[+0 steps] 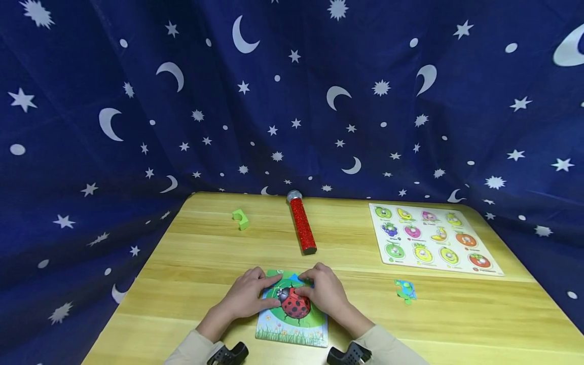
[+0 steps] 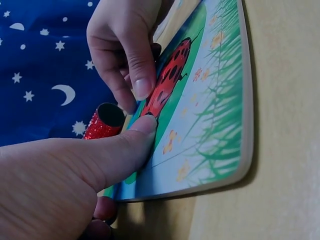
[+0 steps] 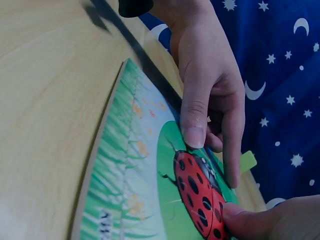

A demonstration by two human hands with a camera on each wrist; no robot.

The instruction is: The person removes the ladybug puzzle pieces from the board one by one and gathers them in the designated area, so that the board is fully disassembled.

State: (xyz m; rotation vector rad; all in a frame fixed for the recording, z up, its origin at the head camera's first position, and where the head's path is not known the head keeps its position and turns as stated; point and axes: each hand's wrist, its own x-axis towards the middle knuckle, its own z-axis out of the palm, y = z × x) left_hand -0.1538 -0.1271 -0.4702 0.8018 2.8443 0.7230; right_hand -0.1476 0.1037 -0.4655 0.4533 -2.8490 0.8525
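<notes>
A square ladybug jigsaw puzzle (image 1: 292, 332) lies flat on the table between both hands. My left hand (image 1: 251, 294) rests on its left side, thumb tip at the ladybug's head (image 1: 284, 294) and index finger reaching along the upper part. The other left fingers lie by the board's edge, partly hidden. Over the upper right side is my right hand (image 1: 326, 293); its thumb touches the ladybug's body (image 1: 295, 306) and its index fingertip is at a blue patch (image 1: 294, 277) near the top edge. In the right wrist view, the left thumb (image 3: 250, 217) presses on the ladybug.
A small blue-and-green jigsaw piece (image 1: 407, 290) lies to the right. Behind the puzzle is a red glittery toy microphone (image 1: 303, 225), with a green arched block (image 1: 244, 224) to its left. A fruit peg board (image 1: 464, 253) sits at the back right. A starry curtain (image 1: 292, 101) surrounds the table.
</notes>
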